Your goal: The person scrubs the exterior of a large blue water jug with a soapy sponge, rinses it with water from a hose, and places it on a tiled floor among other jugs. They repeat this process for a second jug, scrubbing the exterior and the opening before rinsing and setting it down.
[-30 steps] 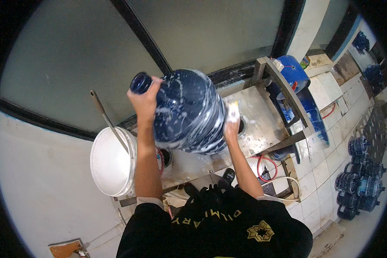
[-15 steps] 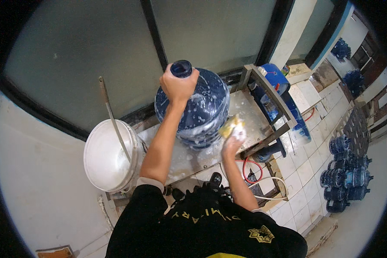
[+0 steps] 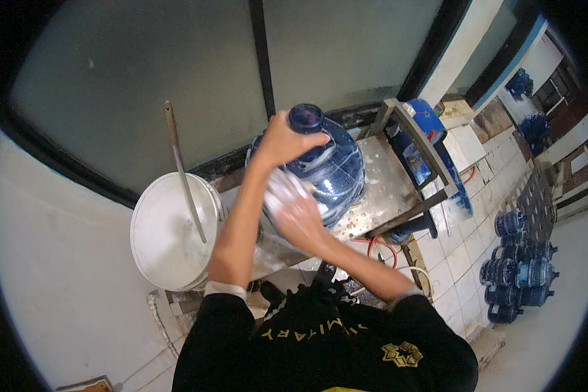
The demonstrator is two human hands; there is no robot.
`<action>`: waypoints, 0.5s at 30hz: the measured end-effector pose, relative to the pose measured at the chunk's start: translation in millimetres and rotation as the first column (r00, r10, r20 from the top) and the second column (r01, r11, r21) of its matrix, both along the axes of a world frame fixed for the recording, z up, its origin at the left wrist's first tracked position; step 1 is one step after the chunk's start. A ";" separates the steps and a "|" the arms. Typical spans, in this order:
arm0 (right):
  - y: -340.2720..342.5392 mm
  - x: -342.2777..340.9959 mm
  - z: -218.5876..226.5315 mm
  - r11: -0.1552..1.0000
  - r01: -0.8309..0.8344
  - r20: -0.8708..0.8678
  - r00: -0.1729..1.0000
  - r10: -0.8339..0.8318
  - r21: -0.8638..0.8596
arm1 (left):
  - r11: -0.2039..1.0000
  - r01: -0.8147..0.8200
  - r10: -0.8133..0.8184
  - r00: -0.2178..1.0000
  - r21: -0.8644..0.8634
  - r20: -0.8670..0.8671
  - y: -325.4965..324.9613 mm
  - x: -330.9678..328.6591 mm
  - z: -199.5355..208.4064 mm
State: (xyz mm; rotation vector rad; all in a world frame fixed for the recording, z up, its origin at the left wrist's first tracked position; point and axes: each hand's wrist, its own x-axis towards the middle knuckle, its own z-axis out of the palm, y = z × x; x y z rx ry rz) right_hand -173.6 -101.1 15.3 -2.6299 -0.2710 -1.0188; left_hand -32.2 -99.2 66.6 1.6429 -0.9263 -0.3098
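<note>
A large translucent blue water jug (image 3: 343, 171), streaked with white suds, stands on a wet metal bench (image 3: 389, 171). My left hand (image 3: 286, 142) is closed around its neck, just below the dark open mouth. Crossing under my left forearm, my right hand (image 3: 299, 219) presses a foam-covered sponge (image 3: 282, 187) against the jug's near left side. Lather and motion blur hide most of the sponge and some of the fingers.
Left of the bench is a white bucket (image 3: 144, 245) with a long stick (image 3: 181, 170) leaning in it. A metal frame (image 3: 424, 147) rises at the bench's right, beside blue containers (image 3: 426, 121). Several blue jugs (image 3: 519, 271) are stacked at far right. A red hose (image 3: 391, 251) lies below.
My right hand has swept the sponge from the jug's right side to its near left side. The jug's neck and my left hand appear slightly farther right and lower.
</note>
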 end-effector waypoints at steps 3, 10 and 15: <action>-5.7 87.1 -5.0 0.976 0.078 -0.229 0.973 -0.030 0.202 | 0.970 0.201 -0.203 0.979 0.135 0.008 -3.5 8.2 20.6; -27.6 -16.0 -0.5 0.982 -0.045 0.038 0.999 0.039 0.184 | 0.977 0.188 -0.186 0.982 0.100 -0.028 10.6 12.1 14.0; -131.0 -7.5 -9.0 0.889 0.200 -0.039 0.979 -0.202 0.412 | 0.999 0.025 -0.024 0.999 -0.022 0.034 2.2 -5.9 -15.2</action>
